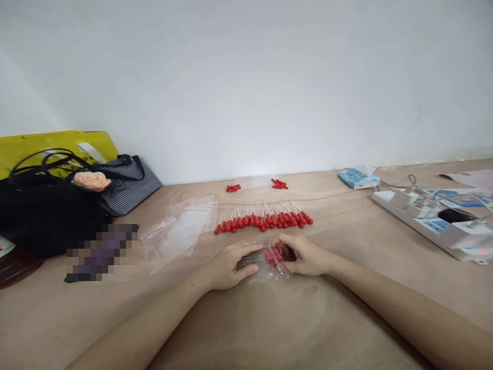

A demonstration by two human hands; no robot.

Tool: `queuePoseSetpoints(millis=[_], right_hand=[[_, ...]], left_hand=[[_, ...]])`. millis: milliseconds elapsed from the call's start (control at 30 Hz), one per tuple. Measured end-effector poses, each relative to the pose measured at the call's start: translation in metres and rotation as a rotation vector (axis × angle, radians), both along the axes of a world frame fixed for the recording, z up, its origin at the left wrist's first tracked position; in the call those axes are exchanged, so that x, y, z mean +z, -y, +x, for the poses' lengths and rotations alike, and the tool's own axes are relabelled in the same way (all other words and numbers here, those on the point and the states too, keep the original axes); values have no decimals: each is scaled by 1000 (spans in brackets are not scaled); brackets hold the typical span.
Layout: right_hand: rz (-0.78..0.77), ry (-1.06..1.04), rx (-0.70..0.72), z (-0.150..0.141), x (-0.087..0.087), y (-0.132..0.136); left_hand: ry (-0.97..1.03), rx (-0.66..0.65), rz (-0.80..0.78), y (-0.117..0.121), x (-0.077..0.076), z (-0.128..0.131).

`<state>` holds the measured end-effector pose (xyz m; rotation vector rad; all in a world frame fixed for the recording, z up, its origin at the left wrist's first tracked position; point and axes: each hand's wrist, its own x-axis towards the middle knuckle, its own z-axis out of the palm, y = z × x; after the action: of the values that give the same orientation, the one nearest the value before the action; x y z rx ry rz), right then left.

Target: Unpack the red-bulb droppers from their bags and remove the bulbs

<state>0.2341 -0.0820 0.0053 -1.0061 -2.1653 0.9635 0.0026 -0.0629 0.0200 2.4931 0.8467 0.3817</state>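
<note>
A clear zip bag (276,270) lies between my hands on the table, its mouth with the red zip line facing right. My left hand (233,264) is curled around the bag's left part, thumb and fingers closed on the plastic. My right hand (300,255) is at the bag's mouth, fingers bent around red-bulbed droppers (271,256) whose bulbs show through the plastic. The droppers' stems there are hard to make out. Just beyond my hands lies a row of several droppers (265,221), red bulbs towards me and thin clear stems pointing away.
Empty clear zip bags (192,226) lie left of the row. Filled bags with red bulbs (279,184) are near the wall. A white power strip (423,226) with plugs and a blue tissue pack (358,178) stand right. Bags (46,216) and a pixelated dark object (102,254) are left.
</note>
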Motion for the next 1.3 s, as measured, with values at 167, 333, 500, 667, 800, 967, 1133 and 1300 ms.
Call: queuePoseSetpoints(millis=[167, 333, 500, 667, 800, 967, 1133, 1300], right_hand=[[-32, -46, 17, 2, 0, -1], [-320, -204, 1, 12, 1, -8], [-616, -338, -64, 30, 4, -15], [-702, -448, -99, 34, 5, -18], [-658, -391, -191, 39, 11, -21], [-588, -407, -314, 78, 25, -31], [-433, -630, -454, 86, 29, -37], [36, -536, -476, 26, 24, -26]], left_hand=[[-22, 9, 1, 0, 0, 0], [-53, -1, -3, -1, 3, 0], [-58, -4, -25, -1, 5, 1], [-88, -25, -15, 0, 8, 1], [-87, -74, -16, -1, 7, 0], [-58, -90, -19, -2, 5, -1], [24, -86, -44, -2, 4, -2], [278, 231, -157, 0, 13, 12]])
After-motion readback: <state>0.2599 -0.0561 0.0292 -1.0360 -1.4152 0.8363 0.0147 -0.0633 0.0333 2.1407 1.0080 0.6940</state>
